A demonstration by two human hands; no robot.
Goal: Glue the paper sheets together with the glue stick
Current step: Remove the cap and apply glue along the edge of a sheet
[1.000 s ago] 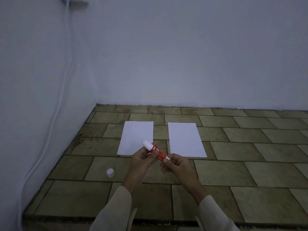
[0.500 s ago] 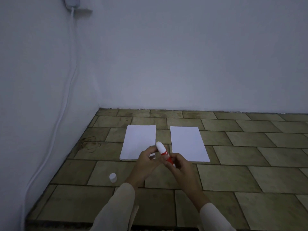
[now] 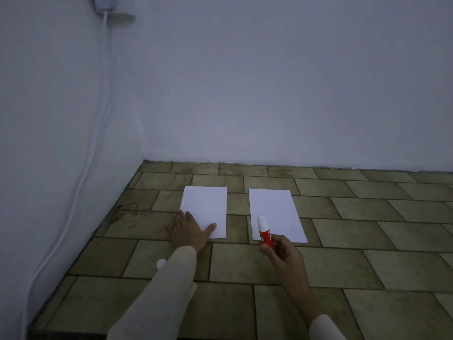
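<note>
Two white paper sheets lie side by side on the tiled floor, the left sheet (image 3: 207, 204) and the right sheet (image 3: 274, 212). My left hand (image 3: 190, 230) rests flat with fingers spread on the near left corner of the left sheet. My right hand (image 3: 282, 253) grips the red glue stick (image 3: 264, 231) by its lower body, its white tip pointing up over the near edge of the right sheet. The white cap (image 3: 161, 263) stands on the floor, mostly hidden behind my left sleeve.
White walls meet in a corner at the back left. A white cable (image 3: 96, 133) hangs down the left wall from a plug near the top. The tiled floor (image 3: 367, 241) stretches to the right.
My left hand let go of the glue stick and moved left onto the left sheet. My right hand now holds the stick alone, further right and more upright.
</note>
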